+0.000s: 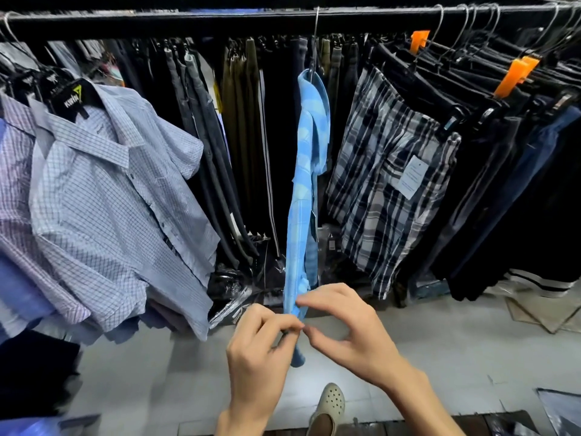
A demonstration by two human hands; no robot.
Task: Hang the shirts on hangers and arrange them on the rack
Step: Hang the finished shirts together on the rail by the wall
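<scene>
A light blue checked shirt hangs edge-on from a wire hanger hooked over the black rack rail at the centre. My left hand and my right hand meet at the shirt's lower front, near the hem. Both pinch the blue fabric between thumb and fingertips. The lowest end of the shirt hangs just below my left fingers.
Pale checked shirts hang at the left on black hangers. Plaid shorts and dark trousers hang at the right on clip hangers with orange tags. More dark trousers fill the back row. My shoe stands on the grey floor.
</scene>
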